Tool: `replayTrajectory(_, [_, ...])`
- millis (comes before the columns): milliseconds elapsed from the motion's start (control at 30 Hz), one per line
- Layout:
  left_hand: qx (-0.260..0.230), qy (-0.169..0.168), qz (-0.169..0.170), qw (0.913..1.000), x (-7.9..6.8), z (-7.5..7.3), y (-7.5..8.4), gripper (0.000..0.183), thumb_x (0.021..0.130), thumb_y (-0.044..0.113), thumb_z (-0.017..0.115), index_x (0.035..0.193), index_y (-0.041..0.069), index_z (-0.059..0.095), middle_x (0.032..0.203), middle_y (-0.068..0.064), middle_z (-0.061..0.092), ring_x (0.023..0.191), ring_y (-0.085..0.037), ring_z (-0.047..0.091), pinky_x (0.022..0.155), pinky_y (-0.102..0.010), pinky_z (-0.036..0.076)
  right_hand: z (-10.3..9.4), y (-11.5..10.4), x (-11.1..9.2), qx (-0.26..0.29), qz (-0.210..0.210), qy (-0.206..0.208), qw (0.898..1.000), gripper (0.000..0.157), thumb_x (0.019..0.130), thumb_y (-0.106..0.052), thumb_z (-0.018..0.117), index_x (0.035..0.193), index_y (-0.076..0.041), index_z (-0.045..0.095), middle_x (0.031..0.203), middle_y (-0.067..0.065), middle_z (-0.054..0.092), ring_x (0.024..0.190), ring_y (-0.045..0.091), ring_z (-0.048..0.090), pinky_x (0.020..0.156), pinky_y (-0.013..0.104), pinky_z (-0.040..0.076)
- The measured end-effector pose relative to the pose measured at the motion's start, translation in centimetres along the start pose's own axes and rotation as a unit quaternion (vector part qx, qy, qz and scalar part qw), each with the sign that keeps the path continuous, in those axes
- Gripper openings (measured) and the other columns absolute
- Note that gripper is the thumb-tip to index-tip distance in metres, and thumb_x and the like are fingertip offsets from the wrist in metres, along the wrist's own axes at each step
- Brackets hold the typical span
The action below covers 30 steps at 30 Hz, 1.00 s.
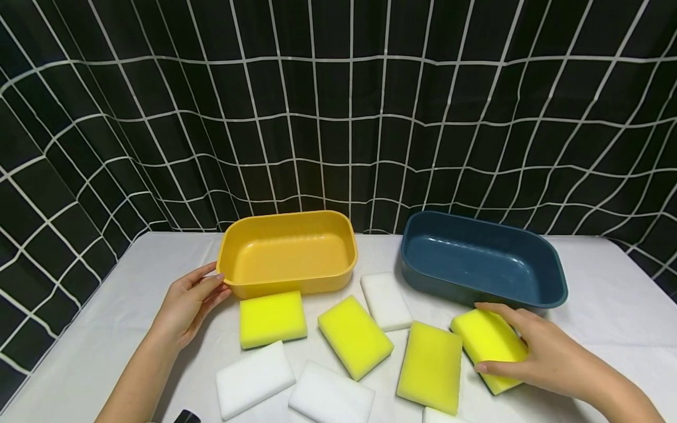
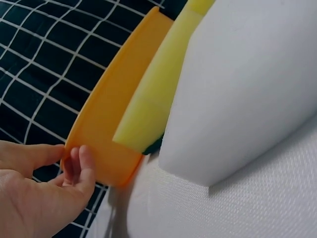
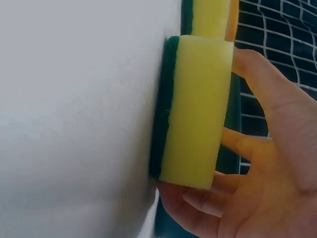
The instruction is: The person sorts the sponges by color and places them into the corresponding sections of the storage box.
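Observation:
My left hand (image 1: 186, 301) holds the left end of a yellow-orange plastic basin (image 1: 328, 285), its fingertips at the rim and outer wall. My right hand (image 1: 550, 349) spreads over a yellow sponge (image 1: 489, 338) with a dark green scouring layer (image 3: 165, 109) underneath. In the right wrist view, fingers reach round one end of this sponge, while the thumb (image 3: 255, 67) is partly hidden behind its other end. That sponge lies on the white cloth just in front of a dark blue basin (image 1: 433, 281).
More yellow sponges (image 1: 272, 320), (image 1: 355, 338), (image 1: 429, 367) lie before the basins. Several white sponges (image 1: 386, 301), (image 1: 255, 380), (image 1: 332, 395) lie among them. A black curtain with a white grid (image 1: 338, 117) hangs behind. A small black object (image 1: 187, 416) shows at the bottom edge.

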<state>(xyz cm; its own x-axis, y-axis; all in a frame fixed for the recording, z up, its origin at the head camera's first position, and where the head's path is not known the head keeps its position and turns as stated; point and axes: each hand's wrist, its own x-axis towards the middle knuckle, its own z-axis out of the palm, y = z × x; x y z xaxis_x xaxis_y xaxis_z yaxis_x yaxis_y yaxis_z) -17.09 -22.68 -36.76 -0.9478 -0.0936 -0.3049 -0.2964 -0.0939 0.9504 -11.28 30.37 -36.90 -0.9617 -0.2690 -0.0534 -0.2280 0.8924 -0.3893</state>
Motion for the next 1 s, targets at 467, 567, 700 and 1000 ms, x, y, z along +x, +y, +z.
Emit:
replayTrajectory(467, [-0.031,-0.001,-0.007,0.9995,0.2,-0.2,-0.2,0.065,0.110,0.010,0.056,0.167,0.004,0.026,0.114,-0.002,0.064,0.094,-0.005,0.072,0.093,-0.021,0.059,-0.6,0.4,-0.2,-0.007,-0.011,-0.011,1.000,0.091,0.078,-0.040,0.093,0.152,-0.010,0.050,0.128,0.012,0.066,0.102,0.026,0.057,0.078,0.045,0.053])
replayTrajectory(567, [-0.030,0.002,-0.010,0.9995,0.2,-0.1,-0.2,0.065,0.110,0.010,0.056,0.167,0.005,0.027,0.116,-0.003,0.064,0.093,-0.005,0.072,0.093,-0.021,0.059,-0.9,0.4,-0.3,-0.005,-0.013,-0.019,1.000,0.091,0.078,-0.039,0.093,0.153,-0.009,0.049,0.131,0.015,0.065,0.103,0.027,0.057,0.079,0.048,0.054])
replayTrajectory(700, [-0.023,0.006,-0.012,0.9997,0.1,0.0,-0.1,0.063,0.110,0.010,0.056,0.166,0.005,0.028,0.119,-0.005,0.061,0.093,-0.005,0.071,0.095,-0.021,0.058,-1.3,0.6,-0.7,-0.012,-0.023,-0.016,1.000,0.091,0.078,-0.037,0.093,0.153,-0.009,0.049,0.132,0.016,0.065,0.101,0.025,0.057,0.078,0.047,0.054])
replayTrajectory(1000, [-0.023,0.006,-0.011,0.9997,0.1,0.0,-0.1,0.065,0.109,0.010,0.057,0.166,0.005,0.027,0.113,-0.003,0.061,0.091,-0.005,0.070,0.092,-0.020,0.060,-2.1,0.4,-1.3,-0.012,-0.032,-0.003,0.999,0.095,0.078,-0.036,0.094,0.154,-0.005,0.047,0.139,0.023,0.062,0.105,0.030,0.062,0.080,0.053,0.059])
